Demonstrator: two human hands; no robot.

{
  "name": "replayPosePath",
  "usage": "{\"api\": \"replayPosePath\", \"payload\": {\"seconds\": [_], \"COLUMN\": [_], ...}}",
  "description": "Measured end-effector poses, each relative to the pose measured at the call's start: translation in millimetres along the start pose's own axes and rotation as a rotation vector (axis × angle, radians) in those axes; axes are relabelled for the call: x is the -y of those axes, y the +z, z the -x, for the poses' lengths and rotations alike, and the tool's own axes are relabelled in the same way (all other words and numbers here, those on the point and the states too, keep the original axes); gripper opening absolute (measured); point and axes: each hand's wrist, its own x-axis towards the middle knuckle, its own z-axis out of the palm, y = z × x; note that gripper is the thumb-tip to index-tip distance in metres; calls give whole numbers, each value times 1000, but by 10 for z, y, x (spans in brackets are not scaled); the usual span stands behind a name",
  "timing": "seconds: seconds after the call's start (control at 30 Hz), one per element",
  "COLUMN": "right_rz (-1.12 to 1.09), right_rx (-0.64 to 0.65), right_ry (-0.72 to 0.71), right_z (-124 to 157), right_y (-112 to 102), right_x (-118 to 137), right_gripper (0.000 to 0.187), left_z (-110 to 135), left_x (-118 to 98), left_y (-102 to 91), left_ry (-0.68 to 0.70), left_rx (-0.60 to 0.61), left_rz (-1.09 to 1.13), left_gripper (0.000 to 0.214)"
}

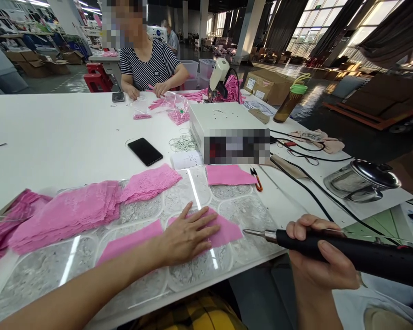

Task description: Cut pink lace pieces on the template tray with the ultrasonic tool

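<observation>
My left hand point(189, 236) lies flat with its fingers spread, pressing on a pink fabric piece point(229, 231) on the glossy marbled mat point(137, 279). Another pink fabric strip point(131, 240) lies by my left wrist, partly under the forearm. My right hand point(320, 252) is wrapped round a thick black handheld tool point(351, 254) with a slim metal tip. That tip is right beside the fabric's right end; whether it touches cannot be made out. Stacks of pink lace pieces point(69, 213) lie to the left, and a folded pink piece point(229, 174) rests at the mat's far edge.
Behind the mat stand a white control box point(227, 117), a black phone point(145, 151) and orange-handled thread snips point(257, 179). Black cables point(306, 183) run along the right, near a metal-lidded mug point(361, 181) and a brown bottle point(291, 103). Across the table a co-worker point(151, 68) handles pink pieces.
</observation>
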Motion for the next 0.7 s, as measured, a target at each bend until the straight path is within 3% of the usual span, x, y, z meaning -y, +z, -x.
{"api": "replayPosePath", "payload": {"seconds": [0.23,0.7], "right_rz": [-28,-26], "right_rx": [58,88], "right_ry": [33,65], "right_z": [4,61], "right_y": [-85,-139], "right_x": [-27,-33], "right_gripper": [21,21], "left_z": [97,119], "left_x": [37,27], "left_y": [59,124], "left_ry": [-38,-92], "left_rx": [-4,-82], "left_rz": [-64,-137], "left_gripper": [56,54]}}
